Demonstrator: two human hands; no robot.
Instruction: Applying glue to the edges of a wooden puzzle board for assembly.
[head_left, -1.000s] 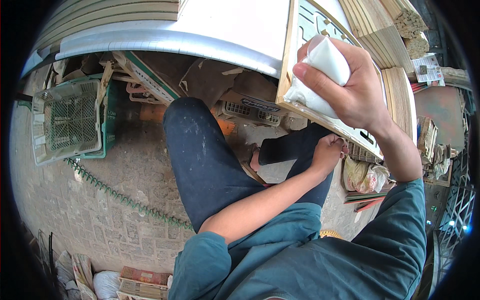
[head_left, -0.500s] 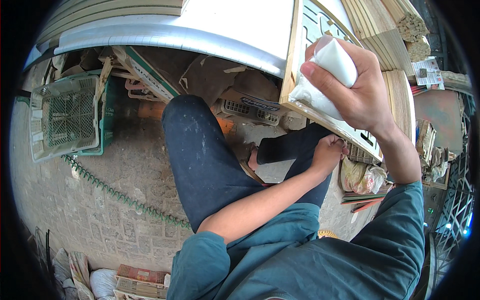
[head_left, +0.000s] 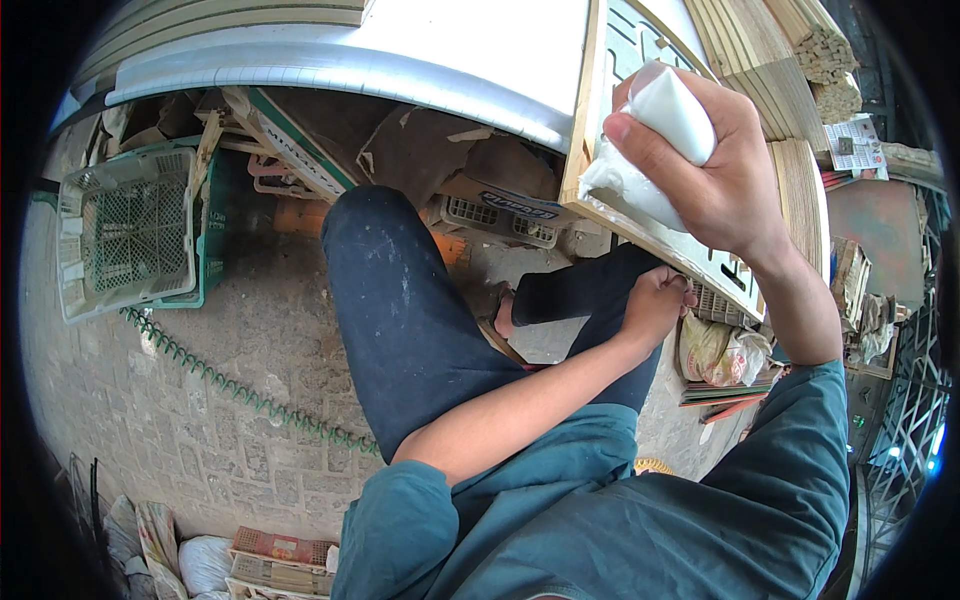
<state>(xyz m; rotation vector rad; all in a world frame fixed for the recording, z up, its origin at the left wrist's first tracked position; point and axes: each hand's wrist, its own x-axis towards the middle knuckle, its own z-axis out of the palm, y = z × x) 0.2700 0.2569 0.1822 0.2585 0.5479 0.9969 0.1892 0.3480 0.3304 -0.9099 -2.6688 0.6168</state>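
My right hand [head_left: 715, 170] is wrapped around a soft plastic bag of white paste [head_left: 672, 115], squeezed so that it bulges above and below the thumb. White smears show at the bag's lower left end. Beneath it lies a shallow wooden frame [head_left: 582, 120] around a pale panel with dark cut-out shapes [head_left: 628, 45]. Small wooden blocks [head_left: 662, 42] sit along the panel's inner strip. Lower down, my left hand [head_left: 658, 305] is closed over my right thigh, close to the frame's near edge. Its fingers curl inward, and what they hold, if anything, is hidden.
Stacked wooden strips [head_left: 745, 70] flank the frame's right side. A white tabletop [head_left: 480, 50] with a metallic edge spans the top. Left on the brick floor are plastic crates [head_left: 125, 235] and a coiled green hose [head_left: 240, 395]. Plastic bags [head_left: 725, 350] lie below the frame.
My right hand and the bag have shifted very slightly up along the frame. My left hand stays where it was.
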